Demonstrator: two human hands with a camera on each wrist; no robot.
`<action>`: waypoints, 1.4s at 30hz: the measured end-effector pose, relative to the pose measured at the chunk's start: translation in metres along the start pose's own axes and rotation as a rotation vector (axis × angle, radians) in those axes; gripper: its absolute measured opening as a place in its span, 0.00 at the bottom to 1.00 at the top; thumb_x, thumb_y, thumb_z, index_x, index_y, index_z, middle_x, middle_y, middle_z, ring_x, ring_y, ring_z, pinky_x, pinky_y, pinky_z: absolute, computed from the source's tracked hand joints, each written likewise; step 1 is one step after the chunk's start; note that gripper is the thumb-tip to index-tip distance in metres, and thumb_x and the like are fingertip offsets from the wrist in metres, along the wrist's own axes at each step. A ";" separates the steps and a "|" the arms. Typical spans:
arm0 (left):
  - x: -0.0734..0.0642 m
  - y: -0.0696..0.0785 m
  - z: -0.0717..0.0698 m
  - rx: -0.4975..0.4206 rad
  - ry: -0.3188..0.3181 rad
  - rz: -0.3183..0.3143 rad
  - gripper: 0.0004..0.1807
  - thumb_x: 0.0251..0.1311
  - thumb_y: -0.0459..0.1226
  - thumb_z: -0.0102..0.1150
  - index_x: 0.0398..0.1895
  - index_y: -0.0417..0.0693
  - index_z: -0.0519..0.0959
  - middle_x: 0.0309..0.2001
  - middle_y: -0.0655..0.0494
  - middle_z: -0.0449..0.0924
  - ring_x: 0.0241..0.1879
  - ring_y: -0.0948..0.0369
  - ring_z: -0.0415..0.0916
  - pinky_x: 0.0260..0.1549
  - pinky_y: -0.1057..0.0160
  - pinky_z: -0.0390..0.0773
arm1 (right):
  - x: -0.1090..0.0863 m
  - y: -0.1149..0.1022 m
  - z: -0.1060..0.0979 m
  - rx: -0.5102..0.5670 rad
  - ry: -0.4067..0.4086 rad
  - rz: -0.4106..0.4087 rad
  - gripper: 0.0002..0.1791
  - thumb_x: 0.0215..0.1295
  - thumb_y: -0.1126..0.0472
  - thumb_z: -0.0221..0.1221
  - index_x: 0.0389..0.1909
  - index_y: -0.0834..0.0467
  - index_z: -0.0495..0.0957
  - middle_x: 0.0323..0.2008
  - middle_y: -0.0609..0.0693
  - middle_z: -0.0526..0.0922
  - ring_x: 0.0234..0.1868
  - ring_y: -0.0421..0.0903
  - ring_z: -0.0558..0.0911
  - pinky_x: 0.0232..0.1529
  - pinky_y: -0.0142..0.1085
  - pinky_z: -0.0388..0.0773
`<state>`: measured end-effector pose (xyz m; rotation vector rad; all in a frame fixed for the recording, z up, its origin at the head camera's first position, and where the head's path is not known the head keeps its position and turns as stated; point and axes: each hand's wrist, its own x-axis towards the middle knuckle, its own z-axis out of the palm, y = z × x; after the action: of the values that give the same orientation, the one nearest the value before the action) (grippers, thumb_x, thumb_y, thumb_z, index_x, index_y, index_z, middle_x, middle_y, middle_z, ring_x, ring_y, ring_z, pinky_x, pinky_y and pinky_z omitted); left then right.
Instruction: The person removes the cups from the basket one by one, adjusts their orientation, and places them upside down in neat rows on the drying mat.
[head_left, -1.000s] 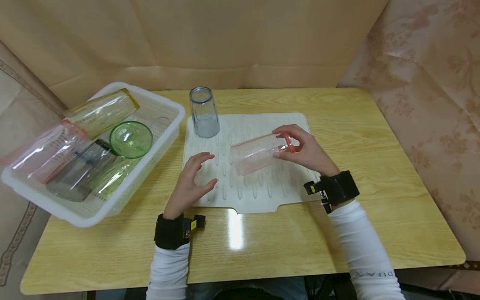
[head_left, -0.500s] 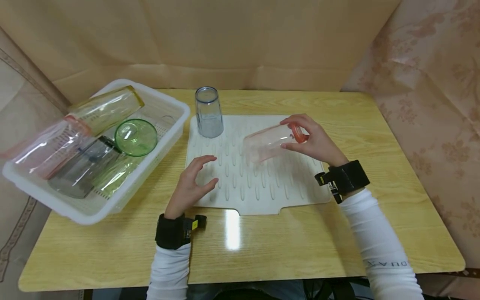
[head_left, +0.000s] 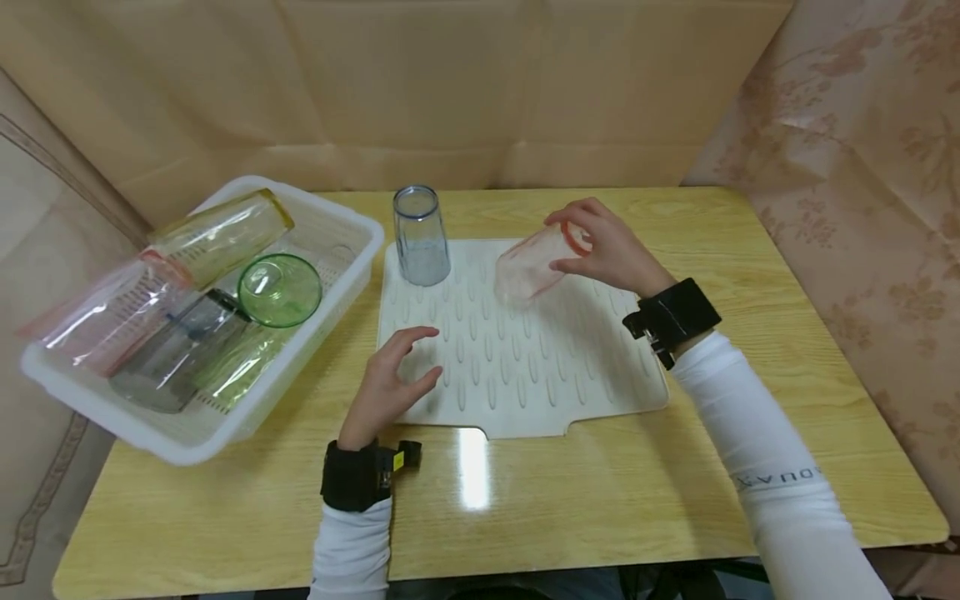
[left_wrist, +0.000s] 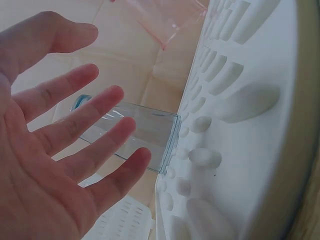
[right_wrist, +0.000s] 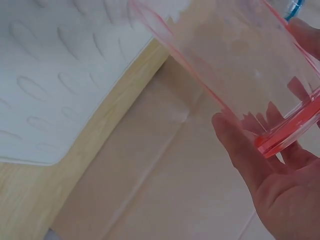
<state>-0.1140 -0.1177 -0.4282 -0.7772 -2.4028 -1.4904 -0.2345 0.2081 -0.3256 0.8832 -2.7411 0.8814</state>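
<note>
My right hand [head_left: 609,248] grips a clear pink glass [head_left: 523,268] around its thick red base end. In the right wrist view the thumb and fingers lie on either side of that base. The pink glass hangs tilted over the back of the white ridged mat [head_left: 517,392], its wide end pointing down and to the left. Upside down on the mat's back left corner stands a blue-tinted glass [head_left: 422,246], its thick blue base on top. My left hand [head_left: 384,390] hovers at the mat's front left, holding nothing, its fingers spread in the left wrist view.
On the table's left is a white plastic basket [head_left: 369,242] with several glasses lying in it, among them a yellow glass [head_left: 228,237], a green glass [head_left: 279,292] and a grey glass [head_left: 176,354]. A beige cloth [head_left: 465,92] hangs behind the wooden table [head_left: 585,500].
My right hand has moved toward the back of the mat with the pink glass, which now tips more steeply, wide end down. The left hand has stayed nearly in place.
</note>
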 end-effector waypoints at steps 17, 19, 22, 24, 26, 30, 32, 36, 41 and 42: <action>-0.005 0.000 0.000 0.008 0.015 -0.006 0.25 0.52 0.25 0.67 0.56 0.35 0.75 0.55 0.43 0.76 0.55 0.47 0.72 0.50 0.44 0.72 | 0.059 -0.011 0.009 -0.107 -0.204 0.070 0.31 0.54 0.63 0.71 0.60 0.60 0.73 0.56 0.61 0.69 0.56 0.57 0.68 0.58 0.49 0.66; -0.005 0.000 0.000 0.013 0.017 -0.013 0.25 0.52 0.25 0.67 0.56 0.35 0.75 0.54 0.43 0.76 0.54 0.48 0.73 0.50 0.45 0.72 | 0.063 -0.014 0.010 -0.121 -0.213 0.066 0.32 0.53 0.63 0.71 0.60 0.60 0.73 0.57 0.61 0.69 0.57 0.57 0.68 0.59 0.49 0.65; -0.005 0.001 -0.001 0.020 0.023 -0.022 0.25 0.52 0.25 0.67 0.56 0.35 0.75 0.54 0.43 0.77 0.54 0.49 0.73 0.50 0.45 0.72 | 0.067 -0.018 0.012 -0.144 -0.237 0.079 0.32 0.54 0.63 0.71 0.60 0.59 0.73 0.57 0.61 0.69 0.57 0.57 0.68 0.58 0.50 0.67; -0.006 0.001 -0.001 0.025 0.027 -0.029 0.25 0.52 0.25 0.67 0.55 0.36 0.75 0.54 0.43 0.77 0.54 0.49 0.73 0.50 0.45 0.72 | 0.069 -0.021 0.014 -0.153 -0.255 0.101 0.32 0.54 0.63 0.71 0.61 0.58 0.72 0.57 0.60 0.68 0.56 0.57 0.68 0.57 0.51 0.68; -0.007 0.000 -0.002 0.027 0.032 -0.035 0.25 0.52 0.25 0.67 0.56 0.37 0.75 0.54 0.43 0.77 0.54 0.50 0.73 0.50 0.45 0.72 | 0.071 -0.024 0.016 -0.154 -0.273 0.127 0.32 0.54 0.63 0.71 0.61 0.57 0.72 0.57 0.60 0.68 0.56 0.57 0.68 0.55 0.51 0.69; -0.008 0.000 -0.002 0.027 0.036 -0.042 0.25 0.52 0.25 0.67 0.56 0.37 0.75 0.54 0.44 0.77 0.55 0.51 0.72 0.50 0.44 0.72 | 0.074 -0.027 0.020 -0.164 -0.286 0.149 0.33 0.53 0.63 0.71 0.62 0.56 0.72 0.55 0.59 0.69 0.55 0.56 0.68 0.54 0.51 0.70; -0.009 0.000 -0.003 0.028 0.040 -0.039 0.26 0.52 0.25 0.67 0.56 0.37 0.75 0.54 0.44 0.77 0.55 0.51 0.72 0.50 0.43 0.72 | 0.075 -0.028 0.021 -0.178 -0.286 0.147 0.33 0.53 0.62 0.71 0.61 0.56 0.72 0.55 0.58 0.69 0.55 0.56 0.68 0.53 0.51 0.71; -0.010 0.001 -0.003 0.025 0.050 -0.028 0.26 0.52 0.25 0.67 0.56 0.37 0.75 0.54 0.43 0.77 0.55 0.51 0.72 0.49 0.43 0.72 | 0.079 -0.030 0.025 -0.212 -0.295 0.142 0.33 0.53 0.62 0.71 0.62 0.56 0.72 0.55 0.59 0.69 0.55 0.56 0.68 0.51 0.52 0.72; -0.012 0.003 -0.004 0.017 0.038 -0.039 0.25 0.53 0.26 0.66 0.56 0.38 0.75 0.54 0.42 0.77 0.55 0.52 0.72 0.50 0.43 0.72 | 0.081 -0.032 0.029 -0.256 -0.305 0.151 0.34 0.53 0.61 0.71 0.63 0.54 0.71 0.55 0.59 0.68 0.55 0.56 0.68 0.49 0.54 0.73; -0.013 0.002 -0.004 0.018 0.035 -0.043 0.25 0.53 0.26 0.66 0.56 0.38 0.75 0.54 0.42 0.77 0.55 0.52 0.72 0.51 0.43 0.72 | 0.081 -0.033 0.030 -0.262 -0.305 0.152 0.34 0.54 0.61 0.71 0.63 0.54 0.71 0.56 0.59 0.68 0.55 0.56 0.68 0.49 0.55 0.73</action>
<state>-0.1026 -0.1244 -0.4299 -0.6944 -2.4186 -1.4828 -0.2806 0.1295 -0.3102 0.8256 -3.1238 0.4179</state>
